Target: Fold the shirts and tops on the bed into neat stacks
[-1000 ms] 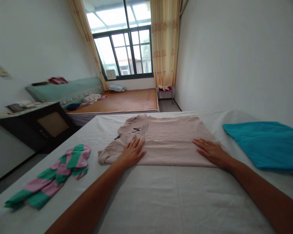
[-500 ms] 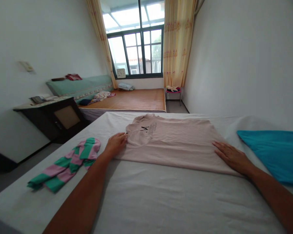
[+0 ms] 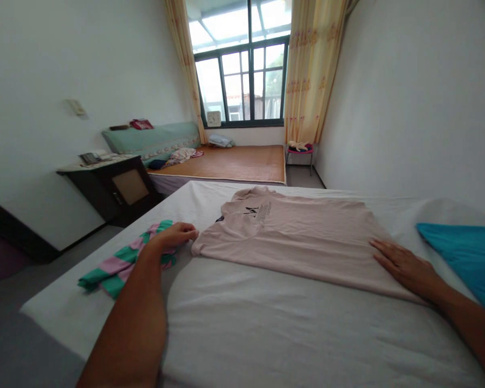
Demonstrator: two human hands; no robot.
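Note:
A pinkish-beige T-shirt (image 3: 307, 231) with a dark letter print near its collar lies spread on the white-covered bed (image 3: 267, 334), its collar end to the left. At the sleeve edge on that end, my left hand (image 3: 177, 235) has its fingers closed in a pinch on the fabric. My right hand (image 3: 408, 269) rests flat on the shirt's hem end, fingers stretched out. Partly hidden behind my left forearm is a crumpled green-and-pink striped garment (image 3: 115, 265). A folded blue cloth (image 3: 464, 253) lies right of my right hand.
Beyond the bed's far edge stands another bed with a brown mat (image 3: 246, 161). A dark cabinet (image 3: 105, 188) is at the left wall. A small stool (image 3: 300, 151) with items on it stands below the curtain (image 3: 311, 75).
My left hand has moved from lying by the collar to the sleeve edge, where its fingers are now pinched. My right hand stays flat on the shirt. The view has turned left.

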